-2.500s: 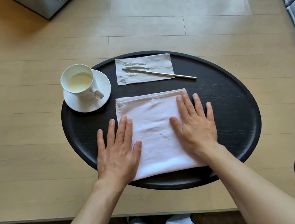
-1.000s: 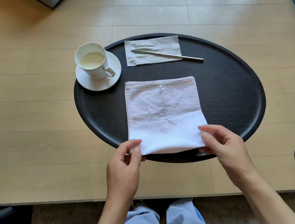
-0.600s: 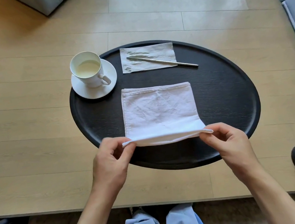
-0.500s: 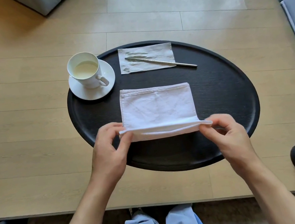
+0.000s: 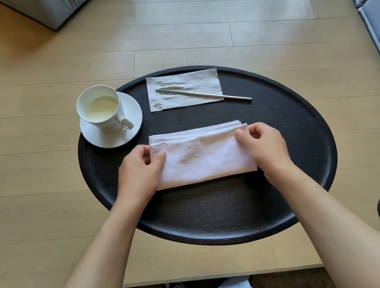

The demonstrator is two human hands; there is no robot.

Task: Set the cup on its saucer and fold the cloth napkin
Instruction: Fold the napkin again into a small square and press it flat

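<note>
Napkin point(image 5: 202, 158) lies crosswise just right of the cup point(image 5: 100, 108); left hand point(image 5: 141, 168) and right hand point(image 5: 266, 147) pinch its far corners.

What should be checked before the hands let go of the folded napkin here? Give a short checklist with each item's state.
1. Cup seated on its saucer: ok, upright, handle toward the tray centre.
2. Cloth napkin folded into a strip: ok, layered far edges nearly aligned.
3. Left hand and right hand each pinching a far corner: ok.
4. Napkin fully on the black tray: ok.
5. Napkin apart from saucer: ok, a dark gap shows.
6. Fold flat underneath: cannot tell, lower layers hidden.
</note>
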